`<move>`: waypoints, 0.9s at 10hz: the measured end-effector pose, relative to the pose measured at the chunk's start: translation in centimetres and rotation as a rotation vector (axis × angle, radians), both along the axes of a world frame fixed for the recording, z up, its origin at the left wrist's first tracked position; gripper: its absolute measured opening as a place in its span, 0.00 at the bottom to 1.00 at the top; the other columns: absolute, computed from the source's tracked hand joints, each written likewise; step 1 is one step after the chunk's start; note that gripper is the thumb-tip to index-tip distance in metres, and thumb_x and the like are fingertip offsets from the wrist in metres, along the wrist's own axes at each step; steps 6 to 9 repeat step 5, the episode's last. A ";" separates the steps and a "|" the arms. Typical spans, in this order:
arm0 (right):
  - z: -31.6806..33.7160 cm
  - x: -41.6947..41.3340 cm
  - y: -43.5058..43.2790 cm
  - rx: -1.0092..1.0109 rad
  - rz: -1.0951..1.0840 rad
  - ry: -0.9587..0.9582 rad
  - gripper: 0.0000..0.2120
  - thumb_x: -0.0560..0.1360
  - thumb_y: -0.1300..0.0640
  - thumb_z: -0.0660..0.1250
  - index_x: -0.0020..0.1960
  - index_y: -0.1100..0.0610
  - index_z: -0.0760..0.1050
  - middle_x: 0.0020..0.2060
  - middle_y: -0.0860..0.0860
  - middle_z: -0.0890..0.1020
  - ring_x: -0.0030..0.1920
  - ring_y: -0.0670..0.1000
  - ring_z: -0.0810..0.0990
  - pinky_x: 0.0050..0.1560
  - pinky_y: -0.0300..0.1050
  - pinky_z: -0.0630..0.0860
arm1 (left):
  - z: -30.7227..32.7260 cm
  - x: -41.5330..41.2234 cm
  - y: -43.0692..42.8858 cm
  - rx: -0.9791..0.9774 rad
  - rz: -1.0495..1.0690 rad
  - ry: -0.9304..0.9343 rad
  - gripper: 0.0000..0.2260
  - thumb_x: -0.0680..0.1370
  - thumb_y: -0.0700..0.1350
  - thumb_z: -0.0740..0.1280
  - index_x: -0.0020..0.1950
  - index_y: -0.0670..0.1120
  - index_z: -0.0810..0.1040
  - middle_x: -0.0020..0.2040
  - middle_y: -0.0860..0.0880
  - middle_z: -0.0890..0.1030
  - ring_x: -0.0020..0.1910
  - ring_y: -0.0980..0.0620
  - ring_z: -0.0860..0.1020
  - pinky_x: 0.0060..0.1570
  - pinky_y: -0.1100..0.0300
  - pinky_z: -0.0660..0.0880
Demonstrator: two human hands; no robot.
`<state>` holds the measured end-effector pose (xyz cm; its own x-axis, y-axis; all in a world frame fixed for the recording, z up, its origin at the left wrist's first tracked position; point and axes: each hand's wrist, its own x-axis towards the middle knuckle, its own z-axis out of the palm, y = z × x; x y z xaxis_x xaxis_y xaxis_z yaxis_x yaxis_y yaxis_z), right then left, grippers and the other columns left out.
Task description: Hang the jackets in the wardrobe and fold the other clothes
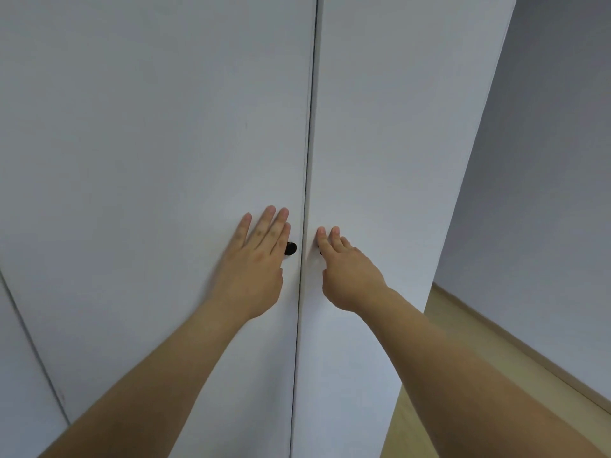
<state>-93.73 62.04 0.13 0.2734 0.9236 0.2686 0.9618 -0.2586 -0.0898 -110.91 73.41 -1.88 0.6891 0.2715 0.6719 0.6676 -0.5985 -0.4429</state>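
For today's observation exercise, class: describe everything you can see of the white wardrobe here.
The wardrobe has two plain white matte doors, closed or nearly so, with a thin dark seam between them. A round black knob sits by the inner edge of the left door. The left hand lies flat on the left door beside it; fingers of the right hand touch the right door.

The light is soft and cool, spread evenly over the matt white wardrobe doors, which read as a pale blue-grey. It is brightest around the small round black knob and dims towards the corners far above it. The left hand, just beside the knob, throws a faint smudged shadow on its outer side, and its edge is slightly blurred. Well right of the knob, the plain grey wall sits darker. Straight edges lean and fan outward from the knob, bent by the wide lens.
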 end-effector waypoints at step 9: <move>-0.3 3.0 -5.6 0.151 0.115 0.228 0.37 0.83 0.54 0.59 0.80 0.34 0.39 0.82 0.40 0.48 0.75 0.51 0.68 0.72 0.49 0.68 | -3.9 -4.4 -3.7 -0.058 -0.115 0.087 0.38 0.77 0.45 0.63 0.82 0.36 0.47 0.83 0.38 0.44 0.82 0.38 0.43 0.79 0.39 0.47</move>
